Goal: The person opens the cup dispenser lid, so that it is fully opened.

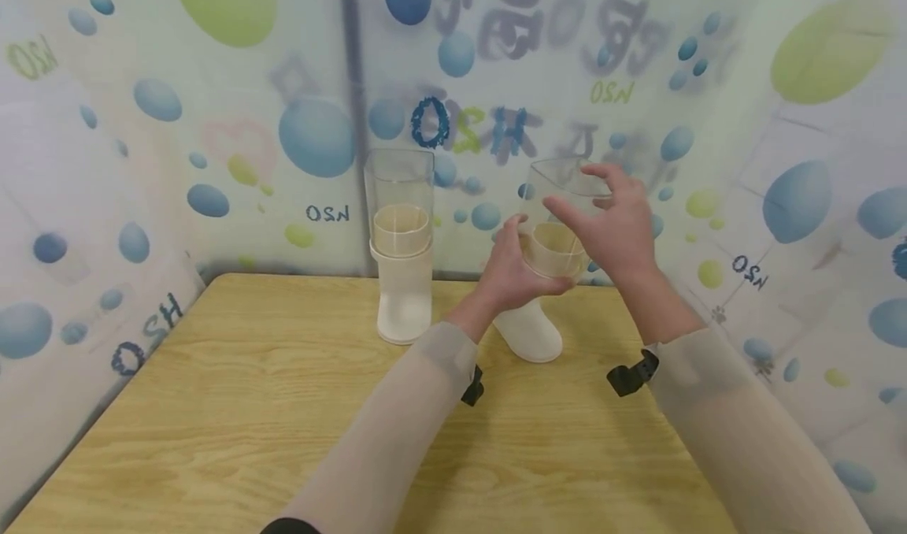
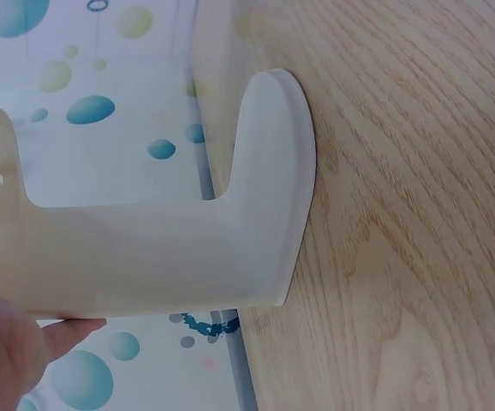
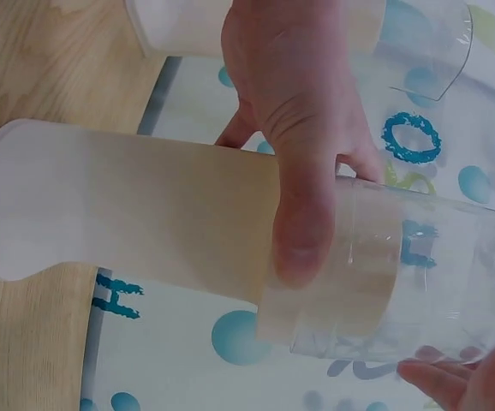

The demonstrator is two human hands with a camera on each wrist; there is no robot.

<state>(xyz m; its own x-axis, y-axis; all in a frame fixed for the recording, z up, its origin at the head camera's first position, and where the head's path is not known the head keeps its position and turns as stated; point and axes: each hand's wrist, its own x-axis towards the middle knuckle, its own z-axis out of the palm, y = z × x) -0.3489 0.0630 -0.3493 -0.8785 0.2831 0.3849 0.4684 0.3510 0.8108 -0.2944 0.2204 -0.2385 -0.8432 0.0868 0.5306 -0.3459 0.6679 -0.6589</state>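
Observation:
A white boot-shaped stand [image 1: 536, 335] rises from the wooden table, its flared foot on the wood and a clear plastic sleeve [image 1: 542, 183] around its upper collar. My left hand [image 1: 516, 270] grips the stand at the collar; in the right wrist view its thumb lies across the joint. Around the sleeve's upper part, my right hand [image 1: 620, 223] holds it with thumb and fingers spread apart. The right wrist view shows fingertips [image 3: 440, 377] against the clear wall. In the left wrist view the stand [image 2: 145, 257] appears sideways, its foot touching the table.
A similar white stand [image 1: 405, 302] with its own clear sleeve [image 1: 399, 168] stands upright to the left. The wooden table [image 1: 283, 408] ends at a printed curtain [image 1: 269, 148] with blue and green dots, behind and on both sides.

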